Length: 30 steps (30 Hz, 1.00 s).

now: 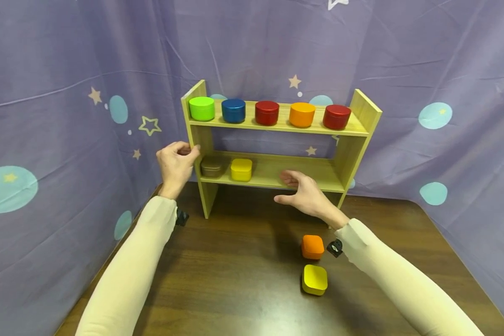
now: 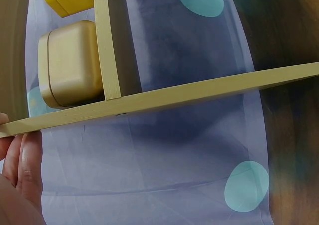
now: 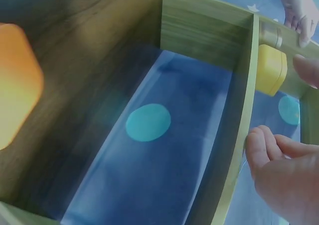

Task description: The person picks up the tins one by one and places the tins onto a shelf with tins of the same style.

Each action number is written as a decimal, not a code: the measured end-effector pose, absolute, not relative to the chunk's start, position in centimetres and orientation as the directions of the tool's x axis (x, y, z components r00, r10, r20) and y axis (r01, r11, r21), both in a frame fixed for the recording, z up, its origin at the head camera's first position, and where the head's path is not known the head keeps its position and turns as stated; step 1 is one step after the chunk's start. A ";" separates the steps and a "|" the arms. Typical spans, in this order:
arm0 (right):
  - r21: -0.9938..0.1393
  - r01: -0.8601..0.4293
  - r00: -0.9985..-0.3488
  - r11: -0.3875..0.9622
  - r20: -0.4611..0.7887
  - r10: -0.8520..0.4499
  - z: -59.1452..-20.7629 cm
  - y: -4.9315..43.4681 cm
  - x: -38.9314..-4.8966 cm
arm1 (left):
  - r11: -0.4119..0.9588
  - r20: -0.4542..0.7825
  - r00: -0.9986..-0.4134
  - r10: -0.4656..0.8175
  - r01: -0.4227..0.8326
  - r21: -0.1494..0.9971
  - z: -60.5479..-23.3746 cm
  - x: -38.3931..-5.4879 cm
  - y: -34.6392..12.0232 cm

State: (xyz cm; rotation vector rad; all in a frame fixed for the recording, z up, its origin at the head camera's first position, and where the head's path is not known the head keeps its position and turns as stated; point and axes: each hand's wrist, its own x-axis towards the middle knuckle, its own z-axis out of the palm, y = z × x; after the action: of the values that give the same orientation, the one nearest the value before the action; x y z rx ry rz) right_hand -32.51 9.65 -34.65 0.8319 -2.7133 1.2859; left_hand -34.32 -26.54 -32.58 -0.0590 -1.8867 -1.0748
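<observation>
A two-tier wooden shelf (image 1: 273, 172) stands at the back of the table. My left hand (image 1: 176, 161) pinches the front edge of its left side panel (image 2: 164, 94), fingers along the outer face. Just inside that panel, on the lower board, sit a gold square tin (image 2: 75, 65) and a yellow square tin (image 1: 241, 170). Nothing is in my right hand (image 1: 306, 193), held before the right half of the lower board with thumb and fingers apart. Its fingertips (image 3: 255, 140) are right at the board's front edge in the right wrist view.
Round tins line the top board: green (image 1: 202, 109), blue (image 1: 234, 111), red (image 1: 267, 113), orange (image 1: 302, 115) and another red (image 1: 337, 117). An orange square tin (image 1: 312, 247) and a yellow one (image 1: 314, 280) lie on the table before the shelf. A purple curtain (image 1: 252, 46) hangs behind.
</observation>
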 end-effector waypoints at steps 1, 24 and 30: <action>-0.715 -0.475 -0.858 0.513 0.244 -0.453 -34.8 10.0 -32.3 | 0.615 0.737 -0.564 -0.372 0.444 0.651 -32.6 -34.3 -26.6; -0.720 -0.446 -0.873 0.532 0.218 -0.437 -41.5 16.7 -29.1 | 0.619 0.743 -0.558 -0.371 0.447 0.645 -32.7 -34.4 -26.6; -0.711 -0.442 -0.878 0.547 0.220 -0.425 -43.0 17.7 -28.7 | 0.612 0.738 -0.561 -0.374 0.449 0.651 -32.7 -34.3 -26.5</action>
State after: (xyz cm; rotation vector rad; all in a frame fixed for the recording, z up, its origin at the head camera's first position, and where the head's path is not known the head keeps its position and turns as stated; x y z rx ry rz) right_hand -28.73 17.74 -42.96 0.7693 -2.7435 1.2710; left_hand -34.28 -26.46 -32.69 -0.0597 -1.8800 -1.0784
